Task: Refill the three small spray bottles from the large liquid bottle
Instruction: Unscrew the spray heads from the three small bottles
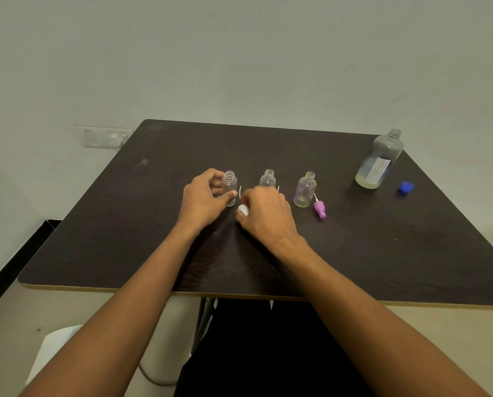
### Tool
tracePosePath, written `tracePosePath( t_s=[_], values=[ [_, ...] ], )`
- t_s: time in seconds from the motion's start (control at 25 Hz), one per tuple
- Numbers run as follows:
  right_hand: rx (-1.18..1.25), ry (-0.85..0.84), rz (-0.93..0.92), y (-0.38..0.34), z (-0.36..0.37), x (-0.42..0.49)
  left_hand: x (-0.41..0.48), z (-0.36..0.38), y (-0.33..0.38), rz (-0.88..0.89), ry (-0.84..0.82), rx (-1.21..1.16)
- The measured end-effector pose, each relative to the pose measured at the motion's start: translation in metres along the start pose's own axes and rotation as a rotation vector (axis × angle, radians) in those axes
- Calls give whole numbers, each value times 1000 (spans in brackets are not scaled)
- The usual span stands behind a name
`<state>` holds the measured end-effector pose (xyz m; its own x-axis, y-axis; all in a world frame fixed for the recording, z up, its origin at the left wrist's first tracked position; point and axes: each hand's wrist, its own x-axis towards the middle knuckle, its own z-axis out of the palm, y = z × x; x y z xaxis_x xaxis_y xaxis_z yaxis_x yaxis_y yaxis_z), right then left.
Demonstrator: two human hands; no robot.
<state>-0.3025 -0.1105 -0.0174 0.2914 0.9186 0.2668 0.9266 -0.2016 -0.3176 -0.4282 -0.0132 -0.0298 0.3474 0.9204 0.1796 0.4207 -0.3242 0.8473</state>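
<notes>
Left hand (202,196) grips the leftmost small spray bottle (230,186), while the right hand (265,213) pinches a white spray cap (243,210) just beside it. All three seem uncapped, so pouring comes next, which means fetching the open large liquid bottle (379,161) at far right.

table (382,253): three small bottles (267,179) in row, middle | large bottle (379,161) behind, right | cap (405,187) right of it

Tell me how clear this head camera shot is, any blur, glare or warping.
Head view: dim, even light, soft focus, no hard shadows; the wide lens bows the table edges and tilts the large bottle outward; a pale sheen on the wood between the forearms; the white cap in the right hand is blown out; the clear spray bottle in the left hand looks faint.
</notes>
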Motion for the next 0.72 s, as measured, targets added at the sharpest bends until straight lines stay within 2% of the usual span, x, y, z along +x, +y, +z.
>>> tracePosePath(
  t_s=[0.2, 0.72],
  values=[
    [70, -6, 40, -2, 8, 2, 1, 1, -2, -22, -14, -21],
    [55, 35, 35, 0, 10, 3, -1, 1, -3, -39, -44, -52]
  ],
)
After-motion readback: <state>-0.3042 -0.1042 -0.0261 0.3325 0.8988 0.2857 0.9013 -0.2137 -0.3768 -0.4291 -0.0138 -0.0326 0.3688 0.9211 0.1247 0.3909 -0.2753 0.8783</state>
